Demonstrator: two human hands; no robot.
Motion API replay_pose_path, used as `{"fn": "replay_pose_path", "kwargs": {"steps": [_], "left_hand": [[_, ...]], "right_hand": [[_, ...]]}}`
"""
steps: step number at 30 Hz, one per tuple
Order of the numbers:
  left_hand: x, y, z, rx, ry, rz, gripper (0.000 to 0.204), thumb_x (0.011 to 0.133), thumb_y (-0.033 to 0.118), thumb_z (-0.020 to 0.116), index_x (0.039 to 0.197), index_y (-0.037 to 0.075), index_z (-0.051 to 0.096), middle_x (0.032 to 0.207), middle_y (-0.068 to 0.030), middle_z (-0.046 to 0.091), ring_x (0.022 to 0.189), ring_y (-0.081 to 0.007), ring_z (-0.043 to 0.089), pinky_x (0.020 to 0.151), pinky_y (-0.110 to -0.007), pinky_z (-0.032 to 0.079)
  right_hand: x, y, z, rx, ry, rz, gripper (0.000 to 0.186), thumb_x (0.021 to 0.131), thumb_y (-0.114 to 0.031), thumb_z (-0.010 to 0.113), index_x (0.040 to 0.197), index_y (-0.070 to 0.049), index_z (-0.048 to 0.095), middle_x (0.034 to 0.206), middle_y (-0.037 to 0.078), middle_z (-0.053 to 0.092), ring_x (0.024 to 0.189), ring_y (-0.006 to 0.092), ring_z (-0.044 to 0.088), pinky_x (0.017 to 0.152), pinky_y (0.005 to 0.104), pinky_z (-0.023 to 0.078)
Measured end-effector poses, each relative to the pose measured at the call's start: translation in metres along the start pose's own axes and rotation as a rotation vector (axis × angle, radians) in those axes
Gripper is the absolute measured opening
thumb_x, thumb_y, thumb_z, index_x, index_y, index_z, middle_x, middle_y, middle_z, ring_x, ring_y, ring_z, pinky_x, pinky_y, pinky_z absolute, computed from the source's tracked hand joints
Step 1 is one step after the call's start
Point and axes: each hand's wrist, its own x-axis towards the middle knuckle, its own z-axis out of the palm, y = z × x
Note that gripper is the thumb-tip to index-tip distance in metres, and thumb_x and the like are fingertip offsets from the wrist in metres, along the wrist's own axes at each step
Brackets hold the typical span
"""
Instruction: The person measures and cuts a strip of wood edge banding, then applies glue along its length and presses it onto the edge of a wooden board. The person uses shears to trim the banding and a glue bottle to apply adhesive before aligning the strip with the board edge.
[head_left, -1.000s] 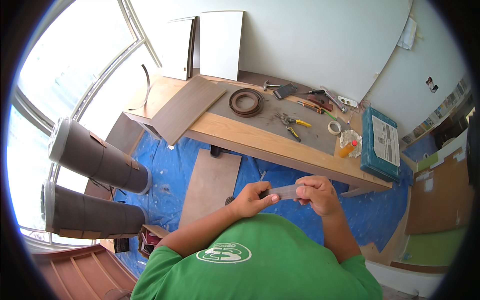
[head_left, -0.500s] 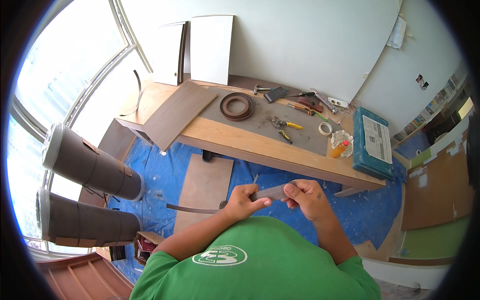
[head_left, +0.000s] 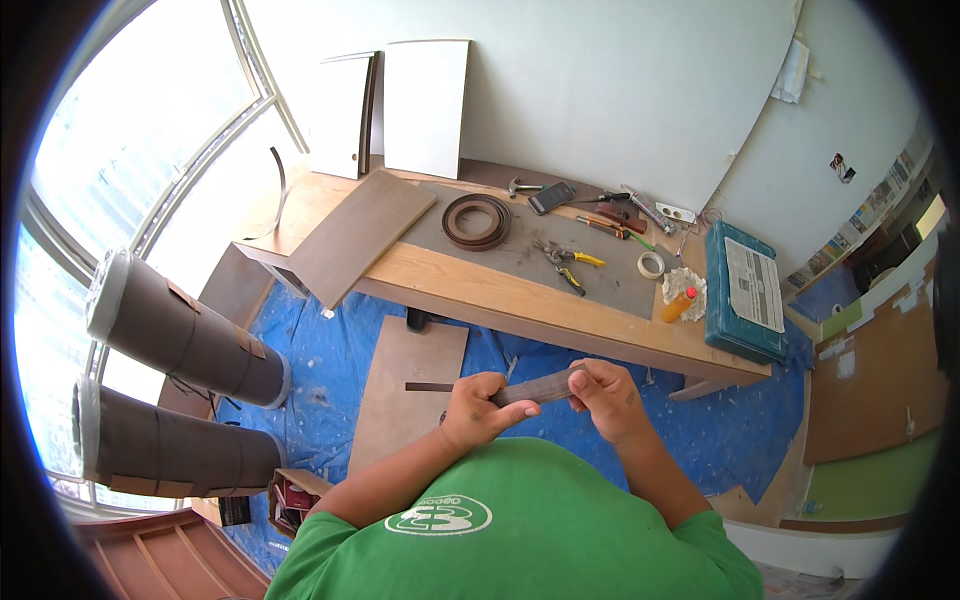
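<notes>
Both hands, left hand and right hand, clamped on a dark edging strip before the worktop, seemingly mid-handling; next, probably steady feeding along its length.

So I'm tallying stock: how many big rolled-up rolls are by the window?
2: one roll lies above, the other roll below it, both at the left by the window.

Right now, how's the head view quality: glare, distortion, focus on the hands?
Head view: the window at left is blown out white; fisheye bends the workbench edge and blacks out the corners; left hand, right hand and the dark strip between them are evenly lit and fairly sharp.
</notes>
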Motion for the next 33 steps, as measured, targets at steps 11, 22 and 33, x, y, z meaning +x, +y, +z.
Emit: {"fn": "replay_pose_path", "kwargs": {"steps": [11, 22, 33], "left_hand": [[0.004, 0.002, 0.006, -0.081, -0.069, 0.091, 0.061, 0.07, 0.05, 0.095, 0.075, 0.003, 0.058, 0.064, -0.0082, 0.049, 0.057, -0.0162, 0.046, 0.051, -0.034, 0.039], [0.002, -0.027, -0.006, 0.102, -0.103, -0.024, 0.046, 0.075, 0.035, 0.094, 0.089, 0.0, 0.068, 0.076, -0.0126, 0.064, 0.065, -0.0237, 0.063, 0.06, -0.036, 0.05], [-0.028, -0.072, -0.022, 0.278, -0.134, -0.033, 0.041, 0.075, 0.027, 0.092, 0.097, 0.0, 0.07, 0.078, -0.0107, 0.065, 0.066, -0.025, 0.062, 0.062, -0.036, 0.05]], "right_hand": [[0.012, 0.012, 0.01, 0.777, -0.223, 0.084, 0.043, 0.104, -0.043, 0.063, 0.079, -0.008, 0.061, 0.068, 0.003, 0.058, 0.059, 0.0153, 0.048, 0.06, 0.032, 0.04], [0.009, -0.023, -0.026, 0.026, 0.477, 0.037, 0.027, 0.102, -0.028, 0.071, 0.088, -0.004, 0.072, 0.072, -0.001, 0.059, 0.063, 0.0064, 0.051, 0.056, 0.023, 0.04], [-0.003, -0.031, -0.094, 0.083, 0.72, -0.157, 0.028, 0.098, -0.03, 0.075, 0.086, -0.005, 0.072, 0.074, -0.004, 0.06, 0.06, 0.005, 0.048, 0.052, 0.0214, 0.037]]}}
